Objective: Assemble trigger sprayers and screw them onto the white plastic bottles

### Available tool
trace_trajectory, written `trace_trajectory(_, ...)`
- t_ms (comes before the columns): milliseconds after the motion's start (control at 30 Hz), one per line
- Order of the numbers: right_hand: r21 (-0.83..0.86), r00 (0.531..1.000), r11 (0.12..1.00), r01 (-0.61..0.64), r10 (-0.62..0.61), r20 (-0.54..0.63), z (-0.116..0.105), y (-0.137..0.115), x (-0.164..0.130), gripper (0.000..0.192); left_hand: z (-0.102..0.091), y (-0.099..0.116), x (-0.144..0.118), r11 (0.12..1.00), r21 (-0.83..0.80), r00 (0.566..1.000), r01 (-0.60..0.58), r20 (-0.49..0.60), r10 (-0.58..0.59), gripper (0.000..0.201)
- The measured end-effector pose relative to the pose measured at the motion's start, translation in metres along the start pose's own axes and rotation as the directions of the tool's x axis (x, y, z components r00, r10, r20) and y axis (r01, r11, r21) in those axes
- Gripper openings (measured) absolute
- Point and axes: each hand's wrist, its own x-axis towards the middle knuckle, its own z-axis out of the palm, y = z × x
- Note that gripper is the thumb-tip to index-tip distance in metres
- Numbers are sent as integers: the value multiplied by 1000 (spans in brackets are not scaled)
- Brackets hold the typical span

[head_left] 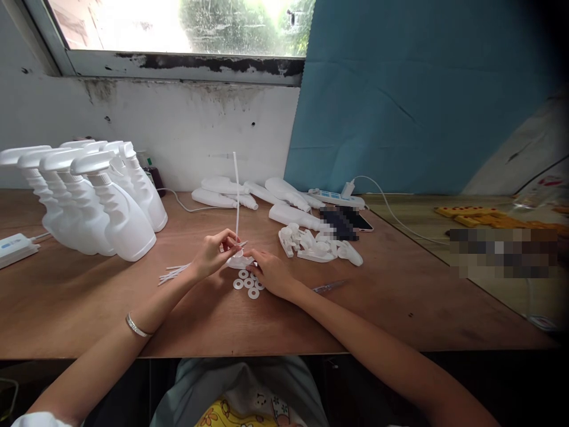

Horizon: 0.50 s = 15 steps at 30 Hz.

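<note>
Left hand (214, 252) sits on the table (89, 308), fingers pinched together on a thin white tube (236, 196) that stands straight up from the grip. Right hand (270, 271) is just beside it, fingers bent down & pressed on a small white cap (239, 261) that lies btwn the two hands. The tube's low end meets the cap there – can't tell if it is pushed in or only touching.

Right under the hands are a few white rings (247, 284), flat on the wood, some touching the right hand. To the left of the left hand lies a small bunch of more tubes (173, 274), flat, near the wrist. A silver bracelet (137, 327) is on the left arm.

Far left – a row of white spray bottles (102, 201) with the tops on, standing close together. A white box w/ a cord (15, 248) is at the left edge.

Behind the hands, bare bottles (249, 194) lie on their sides near the wall. To the right of the hands is a pile of spray tops (317, 244). A phone (353, 220) lies past that pile, partly blurred. A power strip (335, 198) w/ a plug sits by the blue board (413, 95). A clear pen-like thing (329, 287) lies near the right arm.
</note>
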Motion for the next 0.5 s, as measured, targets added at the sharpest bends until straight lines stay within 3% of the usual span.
trace_trajectory(500, 15, 999, 999, -35, 35, -33, 7, 4, 0, 25, 2, 7, 2, 999, 36, 999, -15, 29, 14, 7)
